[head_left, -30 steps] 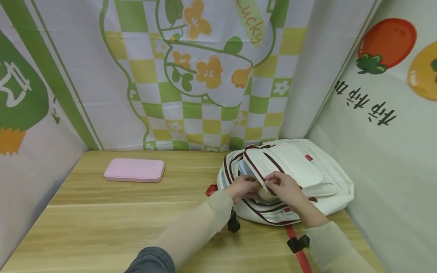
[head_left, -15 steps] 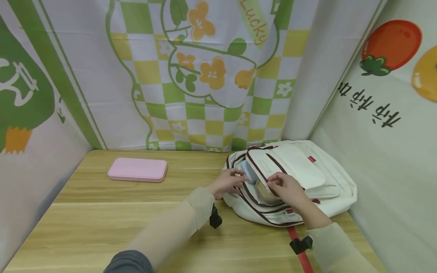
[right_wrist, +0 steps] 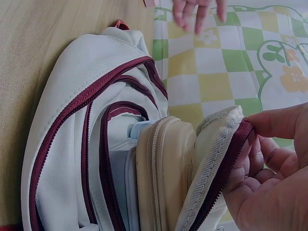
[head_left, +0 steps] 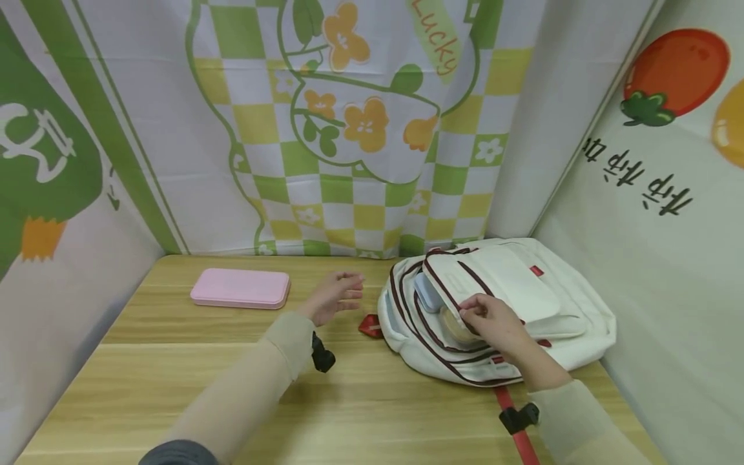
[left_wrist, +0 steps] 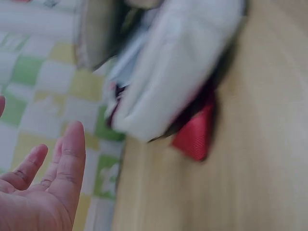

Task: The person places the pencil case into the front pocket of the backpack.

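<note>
On the right side of the table lies a white backpack (head_left: 558, 290) with dark red zippers, its front pocket unzipped. My right hand (head_left: 491, 320) pinches the edge of the pocket flap (right_wrist: 211, 178) between thumb and fingers and holds it away from the bag. Inside the pocket sit a beige zippered case (right_wrist: 180, 159) and a light blue case (head_left: 428, 294). My left hand (head_left: 337, 297) is in the air left of the backpack, fingers extended, holding nothing. A pink flat case (head_left: 241, 288) lies at the back left, beyond the left hand.
The wooden table (head_left: 232, 387) carries everything. A red strap (head_left: 525, 445) runs from the backpack to the front edge, and a red tab (head_left: 371, 326) sticks out on its left. A checked curtain (head_left: 325, 213) hangs behind, with cloth walls on both sides.
My left hand has come out of the backpack's pocket and moved left, toward the pink case. My right hand keeps its pinch on the flap.
</note>
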Motion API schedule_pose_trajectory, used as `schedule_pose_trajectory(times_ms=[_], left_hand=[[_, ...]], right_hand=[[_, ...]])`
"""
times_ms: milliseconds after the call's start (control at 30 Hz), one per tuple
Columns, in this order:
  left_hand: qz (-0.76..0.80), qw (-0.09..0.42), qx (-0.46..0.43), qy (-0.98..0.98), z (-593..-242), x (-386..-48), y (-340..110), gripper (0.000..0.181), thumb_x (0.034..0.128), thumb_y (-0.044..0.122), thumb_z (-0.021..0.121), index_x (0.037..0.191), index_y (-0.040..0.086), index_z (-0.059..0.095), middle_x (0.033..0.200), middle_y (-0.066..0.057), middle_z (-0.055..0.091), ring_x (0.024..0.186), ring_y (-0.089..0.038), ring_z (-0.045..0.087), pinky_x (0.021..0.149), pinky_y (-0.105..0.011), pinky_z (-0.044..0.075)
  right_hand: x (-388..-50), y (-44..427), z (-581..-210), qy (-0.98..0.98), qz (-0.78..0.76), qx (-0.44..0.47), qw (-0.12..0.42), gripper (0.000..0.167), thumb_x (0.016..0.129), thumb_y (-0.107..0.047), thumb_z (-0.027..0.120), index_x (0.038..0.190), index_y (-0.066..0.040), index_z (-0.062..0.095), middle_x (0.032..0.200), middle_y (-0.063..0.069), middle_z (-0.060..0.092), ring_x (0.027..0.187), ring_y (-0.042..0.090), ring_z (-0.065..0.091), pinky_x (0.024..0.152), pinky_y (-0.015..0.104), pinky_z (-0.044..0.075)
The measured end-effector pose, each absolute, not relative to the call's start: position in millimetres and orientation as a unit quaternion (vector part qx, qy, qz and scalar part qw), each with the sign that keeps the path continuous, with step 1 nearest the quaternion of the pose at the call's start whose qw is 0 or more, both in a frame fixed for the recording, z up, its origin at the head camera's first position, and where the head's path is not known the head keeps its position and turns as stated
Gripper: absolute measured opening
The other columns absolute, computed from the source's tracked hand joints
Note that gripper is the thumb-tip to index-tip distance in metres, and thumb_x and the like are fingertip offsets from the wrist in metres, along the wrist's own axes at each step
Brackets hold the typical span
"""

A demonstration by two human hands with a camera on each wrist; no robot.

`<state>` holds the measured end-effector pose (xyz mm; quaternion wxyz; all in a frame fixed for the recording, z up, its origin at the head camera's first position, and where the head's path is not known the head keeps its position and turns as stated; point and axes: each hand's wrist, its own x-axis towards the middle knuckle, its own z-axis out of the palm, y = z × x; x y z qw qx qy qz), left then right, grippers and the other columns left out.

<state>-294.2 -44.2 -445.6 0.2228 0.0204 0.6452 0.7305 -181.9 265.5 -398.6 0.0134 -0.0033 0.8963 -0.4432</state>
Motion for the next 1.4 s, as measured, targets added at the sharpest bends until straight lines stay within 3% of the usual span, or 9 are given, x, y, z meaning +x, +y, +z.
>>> schedule_pose_trajectory(times_ms=[133, 333, 500, 633, 800, 1000, 1100, 1233, 1400], left_hand=[[0.748, 0.21, 0.017, 0.63, -429, -301, -70, 0.055, 0.1089, 0.024, 0.055, 0.152, -0.004, 0.034, 0.142, -0.024, 0.046, 0.131, -0.04, 0.048, 0.11, -0.051, 0.045], [0.754, 0.178, 0.002, 0.632, -414, -309, -108, 0.061, 0.1091, 0.025, 0.055, 0.156, -0.003, 0.027, 0.149, -0.027, 0.041, 0.134, -0.039, 0.048, 0.108, -0.045, 0.048], [0.747, 0.161, -0.003, 0.645, -411, -311, -141, 0.062, 0.1123, 0.027, 0.045, 0.161, -0.002, 0.019, 0.157, -0.029, 0.034, 0.14, -0.04, 0.042, 0.11, -0.042, 0.047], [0.746, 0.149, -0.014, 0.648, -409, -311, -166, 0.063, 0.1126, 0.031, 0.041, 0.161, -0.001, 0.016, 0.155, -0.026, 0.034, 0.13, -0.032, 0.05, 0.113, -0.044, 0.043], [0.75, 0.117, -0.027, 0.65, -402, -315, -205, 0.068, 0.1117, 0.035, 0.042, 0.161, -0.001, 0.012, 0.14, -0.016, 0.041, 0.11, -0.016, 0.056, 0.107, -0.035, 0.049], [0.734, 0.081, -0.049, 0.673, -399, -315, -250, 0.077, 0.1102, 0.038, 0.046, 0.163, -0.001, 0.005, 0.139, -0.015, 0.039, 0.105, -0.012, 0.054, 0.105, -0.033, 0.05], [0.716, 0.071, -0.057, 0.692, -402, -312, -269, 0.078, 0.1096, 0.041, 0.047, 0.162, -0.002, 0.008, 0.148, -0.022, 0.034, 0.111, -0.018, 0.053, 0.105, -0.033, 0.05], [0.691, 0.061, -0.072, 0.717, -409, -309, -287, 0.079, 0.1092, 0.041, 0.046, 0.162, -0.005, 0.01, 0.159, -0.029, 0.021, 0.137, -0.039, 0.041, 0.108, -0.034, 0.048], [0.657, 0.064, -0.114, 0.742, -423, -306, -307, 0.084, 0.1078, 0.044, 0.046, 0.161, -0.007, 0.005, 0.166, -0.03, 0.003, 0.15, -0.051, 0.013, 0.122, -0.051, 0.026]], right_hand=[[-182, 267, -399, 0.895, -0.446, -0.003, 0.014, 0.017, 0.102, -0.008, 0.06, 0.111, 0.006, 0.064, 0.095, 0.01, 0.064, 0.082, 0.019, 0.056, 0.065, 0.029, 0.051], [-181, 268, -397, 0.896, -0.444, -0.01, 0.014, 0.018, 0.103, -0.008, 0.06, 0.112, 0.007, 0.064, 0.095, 0.009, 0.064, 0.083, 0.019, 0.055, 0.064, 0.028, 0.049], [-180, 268, -396, 0.896, -0.443, -0.014, 0.017, 0.018, 0.103, -0.008, 0.059, 0.112, 0.007, 0.064, 0.095, 0.01, 0.064, 0.083, 0.019, 0.055, 0.064, 0.029, 0.049], [-179, 268, -395, 0.9, -0.436, -0.015, 0.016, 0.018, 0.103, -0.008, 0.059, 0.111, 0.007, 0.064, 0.095, 0.009, 0.064, 0.083, 0.019, 0.055, 0.065, 0.029, 0.049], [-179, 268, -394, 0.896, -0.443, -0.013, 0.016, 0.018, 0.102, -0.007, 0.058, 0.111, 0.008, 0.063, 0.095, 0.01, 0.063, 0.082, 0.019, 0.055, 0.064, 0.029, 0.049], [-178, 267, -396, 0.895, -0.446, -0.005, 0.022, 0.019, 0.102, -0.008, 0.059, 0.112, 0.008, 0.063, 0.096, 0.011, 0.063, 0.084, 0.019, 0.055, 0.065, 0.029, 0.049], [-178, 265, -396, 0.896, -0.444, -0.004, 0.021, 0.018, 0.102, -0.007, 0.06, 0.111, 0.007, 0.064, 0.096, 0.01, 0.064, 0.084, 0.019, 0.055, 0.066, 0.029, 0.049], [-177, 265, -397, 0.895, -0.446, -0.007, 0.018, 0.017, 0.102, -0.007, 0.06, 0.11, 0.007, 0.064, 0.096, 0.011, 0.064, 0.084, 0.019, 0.055, 0.066, 0.028, 0.049], [-176, 265, -398, 0.89, -0.456, -0.007, 0.023, 0.018, 0.102, -0.006, 0.058, 0.112, 0.009, 0.063, 0.098, 0.013, 0.064, 0.085, 0.02, 0.056, 0.066, 0.03, 0.05]])
